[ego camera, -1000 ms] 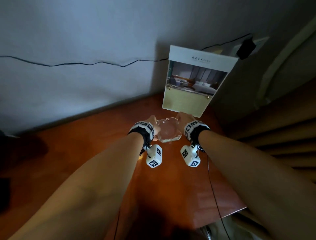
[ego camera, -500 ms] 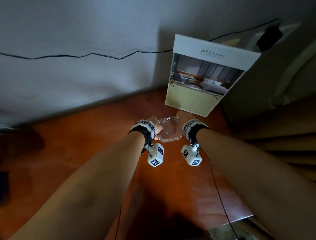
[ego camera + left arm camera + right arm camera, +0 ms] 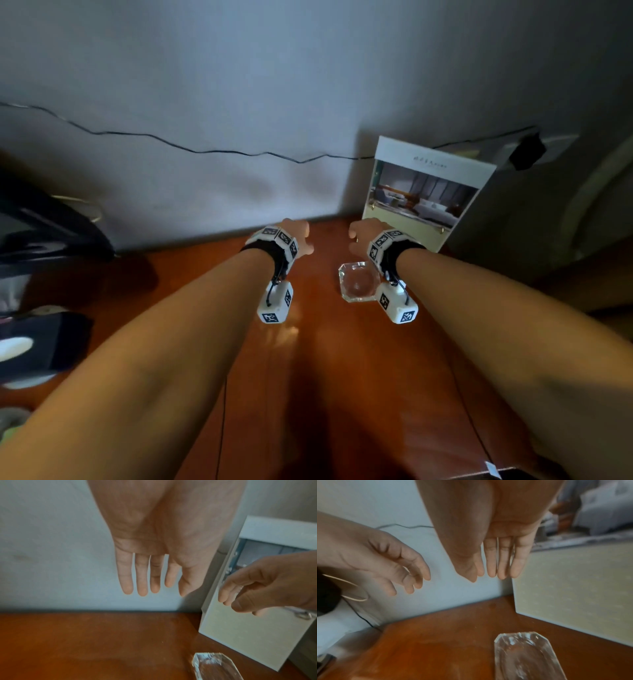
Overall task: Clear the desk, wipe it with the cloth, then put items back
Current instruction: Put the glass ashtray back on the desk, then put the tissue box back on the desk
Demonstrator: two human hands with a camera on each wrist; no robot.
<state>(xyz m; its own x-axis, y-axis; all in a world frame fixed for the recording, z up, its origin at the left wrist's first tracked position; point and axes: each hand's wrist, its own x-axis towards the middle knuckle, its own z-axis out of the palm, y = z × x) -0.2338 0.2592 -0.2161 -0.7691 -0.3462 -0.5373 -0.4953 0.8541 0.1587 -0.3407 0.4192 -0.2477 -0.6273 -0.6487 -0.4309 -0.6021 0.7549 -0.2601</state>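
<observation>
1. The glass dish [image 3: 358,281] is seen set flat on the wooden counter [image 3: 342,377], just in front of the upright picture board [image 3: 424,192] that stands at the wall.
2. The dish is judged to be thick, faceted clear glass: rigid, fairly heavy for what it is, smooth and likely slippery, and liable to chip if knocked against the board or dropped on the counter.
3. A hold is best taken on two opposite flat side facets, or with fingers under the base edge and a thumb over the rim; the polished top edges are judged a poor purchase.
4. The right hand [image 3: 364,233] is held above the dish on the board's side, its fingers [image 3: 501,563] straight, close together and empty; nothing is touched.
5. The left hand [image 3: 296,233] hangs further from the board, apart from the dish, its fingers [image 3: 140,577] relaxed, slightly spread, holding nothing.
6. A thin black cable [image 3: 205,149] is seen running along the wall away from the board.
</observation>
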